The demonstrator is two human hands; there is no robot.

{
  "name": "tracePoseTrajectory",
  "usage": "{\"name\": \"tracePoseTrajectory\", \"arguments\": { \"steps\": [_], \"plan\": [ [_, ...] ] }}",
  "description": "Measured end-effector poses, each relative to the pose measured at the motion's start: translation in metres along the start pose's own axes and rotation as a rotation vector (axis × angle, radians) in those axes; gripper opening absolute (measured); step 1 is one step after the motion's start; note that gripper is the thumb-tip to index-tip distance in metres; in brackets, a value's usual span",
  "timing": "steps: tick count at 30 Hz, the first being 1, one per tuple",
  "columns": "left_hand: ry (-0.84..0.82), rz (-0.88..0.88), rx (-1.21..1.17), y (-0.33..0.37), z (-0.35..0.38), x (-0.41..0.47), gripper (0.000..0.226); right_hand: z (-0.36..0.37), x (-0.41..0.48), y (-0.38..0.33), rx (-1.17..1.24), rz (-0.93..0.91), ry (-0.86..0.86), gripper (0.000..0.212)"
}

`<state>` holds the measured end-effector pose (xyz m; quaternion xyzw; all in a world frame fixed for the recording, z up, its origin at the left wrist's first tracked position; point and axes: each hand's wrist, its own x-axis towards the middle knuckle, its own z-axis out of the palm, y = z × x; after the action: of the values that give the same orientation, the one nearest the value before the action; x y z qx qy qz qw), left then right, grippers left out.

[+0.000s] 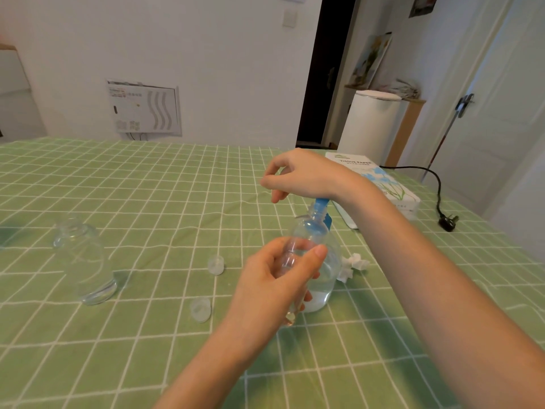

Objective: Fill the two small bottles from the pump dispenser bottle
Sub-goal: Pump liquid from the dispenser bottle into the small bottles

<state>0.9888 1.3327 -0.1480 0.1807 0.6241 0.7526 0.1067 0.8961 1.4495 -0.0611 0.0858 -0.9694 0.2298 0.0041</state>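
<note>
Head view shows me a table with a green checked cloth (147,187). Near the middle of the frame, my left hand (274,278) holds a small clear bottle (290,252). The thumb and fingers are wrapped round its sides, and it stands nearly straight up, off the cloth.

Just behind it stands the pump dispenser bottle (330,261), with a little clear liquid in the bottom. It has a blue pump top (320,203). My right hand (303,172) sits over that pump top, with the bottom of the palm on it. Its fingers are loosely curled and I see nothing in them.

At the left of the frame, well apart from my hands, the second clear bottle (82,261) stands on the cloth with no lid on. Two small round caps (216,264) lie between it and my left hand, the nearer cap (201,309) lower in the frame.

A scrunched white tissue (354,264) lies just to the right of the pump bottle. A tissue box (383,184) sits behind my right wrist. A black plug (448,222) lies at the right edge of the table.
</note>
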Motion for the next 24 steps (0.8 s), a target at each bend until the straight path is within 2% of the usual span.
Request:
{"name": "tracePoseTrajectory", "arguments": {
  "steps": [12, 17, 24],
  "plan": [
    [-0.008, -0.013, 0.016, -0.004, -0.002, -0.002, 0.042, 0.009, -0.003, 0.005, 0.001, 0.014, -0.029, 0.017],
    [-0.01, 0.019, 0.025, 0.0, -0.001, 0.0, 0.041, -0.002, -0.002, -0.002, -0.089, -0.02, 0.042, 0.015],
    [-0.009, 0.004, 0.006, -0.002, -0.002, 0.0, 0.041, 0.002, -0.002, 0.001, 0.014, 0.016, 0.017, 0.016]
  ]
}}
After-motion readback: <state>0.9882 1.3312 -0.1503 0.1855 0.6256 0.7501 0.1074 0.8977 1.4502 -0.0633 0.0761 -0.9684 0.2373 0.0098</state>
